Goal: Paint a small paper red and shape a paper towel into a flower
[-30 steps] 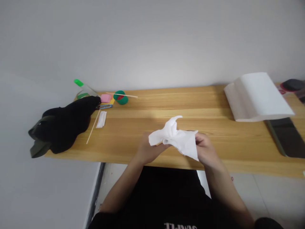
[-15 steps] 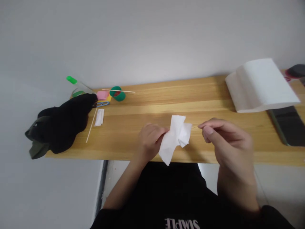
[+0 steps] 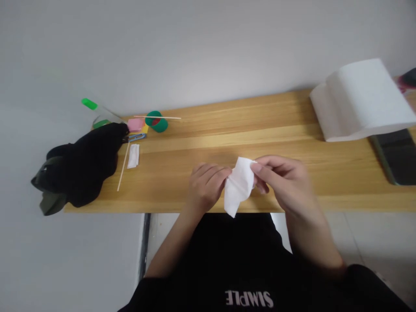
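Observation:
A piece of white tissue is held up between my two hands, over the front part of the wooden table. My left hand is closed on its left edge, the fingertips turned partly out of sight. From the other side, my right hand pinches the tissue's upper right corner between thumb and index finger. The tissue hangs down in a loose fold, its lower tip near the table's front edge.
Back right stand a white stack of tissues and a dark phone. At left lie a black cloth item, a green cup with a thin stick across it, another thin stick, a folded white packet and a pink block.
My right hand has moved left and now grips the tissue's corner; before, it was apart from it. The tissue is less spread out. The view has shifted slightly.

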